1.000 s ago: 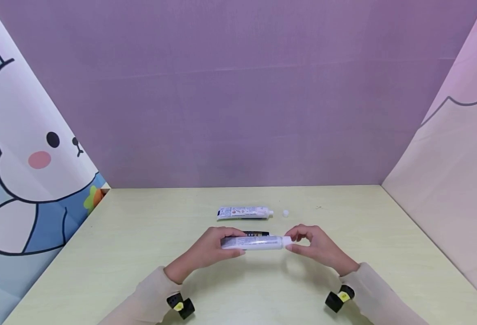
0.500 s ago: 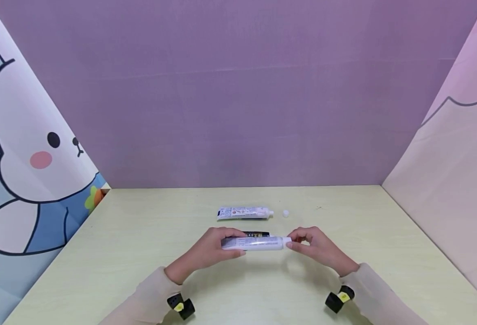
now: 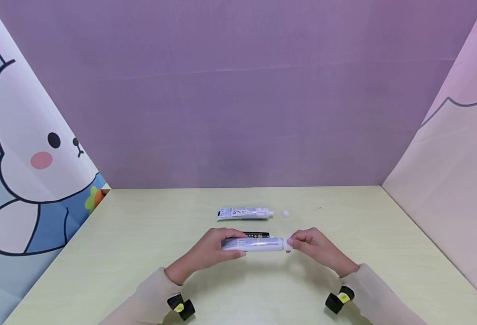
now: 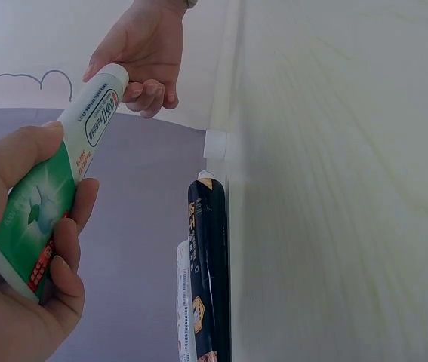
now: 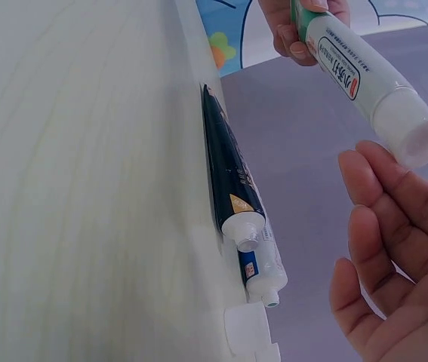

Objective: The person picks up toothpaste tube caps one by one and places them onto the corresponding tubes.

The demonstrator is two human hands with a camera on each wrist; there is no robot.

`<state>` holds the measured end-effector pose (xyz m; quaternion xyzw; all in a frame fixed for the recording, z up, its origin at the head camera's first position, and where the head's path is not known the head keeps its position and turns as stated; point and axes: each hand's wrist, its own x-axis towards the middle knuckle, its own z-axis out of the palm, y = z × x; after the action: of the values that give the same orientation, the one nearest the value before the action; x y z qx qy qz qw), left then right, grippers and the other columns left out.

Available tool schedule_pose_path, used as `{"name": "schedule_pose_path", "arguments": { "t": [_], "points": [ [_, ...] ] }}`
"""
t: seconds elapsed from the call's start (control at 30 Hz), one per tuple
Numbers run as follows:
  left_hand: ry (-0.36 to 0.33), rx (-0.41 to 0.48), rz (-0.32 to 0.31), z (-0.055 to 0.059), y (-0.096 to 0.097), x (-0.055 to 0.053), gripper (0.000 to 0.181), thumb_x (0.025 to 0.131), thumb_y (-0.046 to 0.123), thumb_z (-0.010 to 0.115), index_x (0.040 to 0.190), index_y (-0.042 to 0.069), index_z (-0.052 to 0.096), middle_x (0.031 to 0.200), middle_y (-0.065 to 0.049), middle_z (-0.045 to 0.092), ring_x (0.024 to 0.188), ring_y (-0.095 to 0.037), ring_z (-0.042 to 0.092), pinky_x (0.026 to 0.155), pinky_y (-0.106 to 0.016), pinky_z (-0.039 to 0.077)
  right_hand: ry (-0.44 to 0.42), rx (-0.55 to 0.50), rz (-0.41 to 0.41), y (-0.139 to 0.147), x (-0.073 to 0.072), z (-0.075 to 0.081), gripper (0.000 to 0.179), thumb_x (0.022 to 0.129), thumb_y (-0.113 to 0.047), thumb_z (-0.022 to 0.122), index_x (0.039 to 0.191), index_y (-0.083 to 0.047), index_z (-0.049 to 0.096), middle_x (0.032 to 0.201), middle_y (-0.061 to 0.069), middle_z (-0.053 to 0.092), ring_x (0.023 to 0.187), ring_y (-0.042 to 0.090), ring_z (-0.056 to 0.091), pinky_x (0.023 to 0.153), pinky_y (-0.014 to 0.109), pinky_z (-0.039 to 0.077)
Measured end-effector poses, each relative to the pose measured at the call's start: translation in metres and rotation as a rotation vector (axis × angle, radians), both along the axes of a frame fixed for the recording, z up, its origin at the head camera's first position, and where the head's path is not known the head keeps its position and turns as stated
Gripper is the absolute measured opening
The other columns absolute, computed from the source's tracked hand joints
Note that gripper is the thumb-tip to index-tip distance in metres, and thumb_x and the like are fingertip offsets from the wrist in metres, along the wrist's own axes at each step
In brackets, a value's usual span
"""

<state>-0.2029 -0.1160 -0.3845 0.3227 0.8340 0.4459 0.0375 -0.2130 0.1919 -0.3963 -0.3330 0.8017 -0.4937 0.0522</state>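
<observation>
My left hand (image 3: 212,248) grips a green and white toothpaste tube (image 3: 263,244) by its flat end, thumb on one side and fingers round the other. The tube is held level above the table. At its other end my right hand (image 3: 313,246) pinches the white cap (image 5: 417,139) between thumb and fingers. The cap sits on the tube's end. In the right wrist view the thumb is mostly cut off by the frame edge, and the lower fingers are loosely bent.
Behind the held tube lies a black toothpaste tube (image 4: 208,271), partly hidden in the head view. Farther back is a white tube (image 3: 244,213) with its nozzle bare, and a loose white cap (image 3: 285,213) to its right. A purple panel (image 3: 238,113) stands along the table's back edge.
My right thumb and fingers have turned about the cap, the thumb going from beneath it to its near side. The left hand and tube stay almost still.
</observation>
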Motion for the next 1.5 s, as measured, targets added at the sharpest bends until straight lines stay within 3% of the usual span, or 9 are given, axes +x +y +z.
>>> {"name": "schedule_pose_path", "arguments": {
  "t": [0.17, 0.63, 0.8, 0.97, 1.2, 1.33, 1.5],
  "points": [
    [0.000, -0.004, -0.005, -0.0010, 0.0006, -0.0002, 0.033, 0.082, 0.026, 0.073, 0.112, 0.013, 0.067, 0.106, 0.000, 0.067, 0.085, -0.010, 0.056, 0.071, -0.024, 0.048, -0.014, -0.025, 0.043, 0.0003, -0.0008, -0.0016, 0.026, 0.097, -0.008, 0.048, 0.079, -0.003, 0.065, 0.082, 0.009, 0.070, 0.085, 0.008, 0.060, 0.077, 0.028, 0.044],
    [0.008, -0.022, -0.003, 0.0012, 0.0015, -0.0003, 0.035, 0.082, 0.026, 0.074, 0.113, 0.011, 0.067, 0.108, -0.002, 0.066, 0.087, -0.011, 0.057, 0.073, -0.024, 0.047, -0.080, 0.019, 0.013, -0.0002, -0.0009, -0.0005, 0.038, 0.101, -0.016, 0.042, 0.074, -0.003, 0.065, 0.078, 0.009, 0.070, 0.084, 0.014, 0.063, 0.082, 0.042, 0.039],
    [0.007, -0.013, -0.002, 0.0017, 0.0015, -0.0005, 0.034, 0.082, 0.025, 0.074, 0.113, 0.012, 0.067, 0.108, -0.001, 0.067, 0.086, -0.010, 0.057, 0.072, -0.024, 0.048, -0.117, 0.030, 0.005, 0.0000, -0.0009, 0.0012, 0.043, 0.103, -0.020, 0.036, 0.077, -0.002, 0.066, 0.080, 0.010, 0.071, 0.086, 0.015, 0.063, 0.085, 0.045, 0.037],
    [0.004, 0.002, -0.004, 0.0013, 0.0010, -0.0007, 0.033, 0.082, 0.025, 0.074, 0.111, 0.013, 0.067, 0.106, -0.001, 0.067, 0.085, -0.010, 0.057, 0.071, -0.024, 0.048, -0.087, 0.024, -0.012, 0.0025, -0.0015, 0.0010, 0.043, 0.104, -0.020, 0.033, 0.086, -0.002, 0.068, 0.083, 0.004, 0.070, 0.084, 0.011, 0.061, 0.085, 0.038, 0.041],
    [0.001, 0.001, 0.001, 0.0001, -0.0004, -0.0013, 0.031, 0.082, 0.025, 0.074, 0.110, 0.015, 0.068, 0.104, 0.000, 0.067, 0.084, -0.009, 0.057, 0.070, -0.024, 0.048, -0.003, -0.050, -0.012, 0.0043, -0.0003, -0.0003, 0.010, 0.094, -0.008, 0.053, 0.099, -0.005, 0.061, 0.095, -0.002, 0.062, 0.085, 0.012, 0.054, 0.076, 0.032, 0.044],
    [-0.002, 0.001, -0.005, 0.0005, -0.0007, -0.0009, 0.032, 0.082, 0.025, 0.074, 0.111, 0.014, 0.068, 0.105, 0.000, 0.067, 0.084, -0.010, 0.057, 0.071, -0.024, 0.048, 0.041, -0.057, -0.008, 0.0024, 0.0003, -0.0025, 0.028, 0.083, -0.004, 0.068, 0.108, -0.007, 0.057, 0.102, 0.003, 0.058, 0.089, 0.015, 0.052, 0.079, 0.034, 0.044],
    [-0.010, 0.001, -0.008, 0.0015, -0.0012, -0.0001, 0.032, 0.082, 0.025, 0.074, 0.111, 0.013, 0.067, 0.105, 0.001, 0.067, 0.084, -0.010, 0.057, 0.070, -0.024, 0.048, 0.092, -0.090, 0.021, 0.0000, 0.0006, -0.0050, 0.041, 0.075, 0.003, 0.073, 0.110, -0.005, 0.053, 0.106, 0.006, 0.055, 0.092, 0.014, 0.052, 0.081, 0.033, 0.045]
  ]
}}
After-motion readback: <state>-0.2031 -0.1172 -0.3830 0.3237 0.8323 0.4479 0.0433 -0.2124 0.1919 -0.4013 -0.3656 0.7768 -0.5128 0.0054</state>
